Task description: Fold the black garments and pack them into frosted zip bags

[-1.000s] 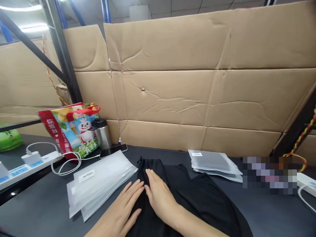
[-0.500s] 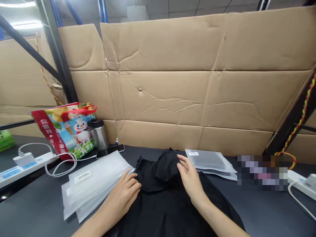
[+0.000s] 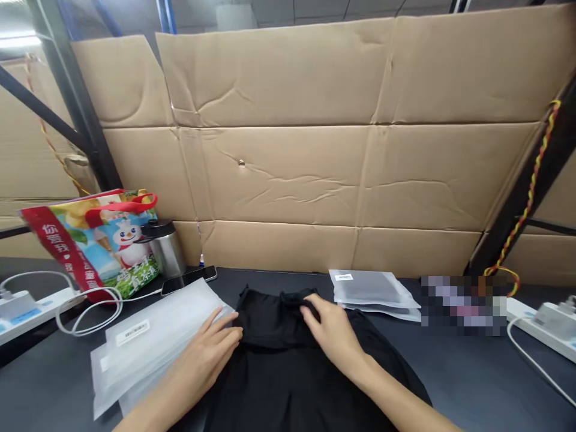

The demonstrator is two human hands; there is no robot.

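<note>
A black garment (image 3: 288, 375) lies spread in front of me, with a wide band of fabric at its far end. My right hand (image 3: 330, 327) pinches the top edge of that band between thumb and fingers. My left hand (image 3: 211, 345) lies with fingers stretched out against the band's left edge, its fingertips touching the cloth. Under and beside my left hand are overlapping frosted plastic bags (image 3: 157, 327) with a barcode label. The garment's near end runs out of view.
More frosted bags (image 3: 375, 291) lie at the back right. A phone (image 3: 189, 280), a steel flask (image 3: 168, 252) and a colourful bag (image 3: 121, 246) stand at the left. Power strips (image 3: 40, 312) with white cables lie on both sides. A cardboard wall (image 3: 279, 150) closes the back.
My right hand has moved down and slightly left with the band's top edge, and the raised, bunched cloth now lies flatter. My left hand stays by the left edge. The view has shifted slightly right.
</note>
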